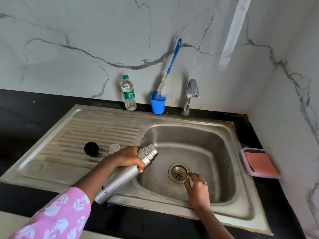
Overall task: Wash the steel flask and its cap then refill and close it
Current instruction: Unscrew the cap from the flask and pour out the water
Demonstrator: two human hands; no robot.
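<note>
Two hands are seen over the sink (224,152). The steel flask (120,179) is gripped just below its threaded neck by the left hand (127,157), fingers wrapped round the body. Its long axis is tilted, with the open mouth up and away over the basin and the base toward the person. The right hand (197,187) is held beside the drain (178,173), fingers loosely curled, nothing seen in them. The black cap (91,148) lies on the drainboard. The tap (191,94), beyond the mouth, is judged nearer the right hand.

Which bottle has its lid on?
The clear plastic water bottle standing by the wall: its green lid is on. The steel flask in the left hand has an open mouth, tilted over the sink.
</note>
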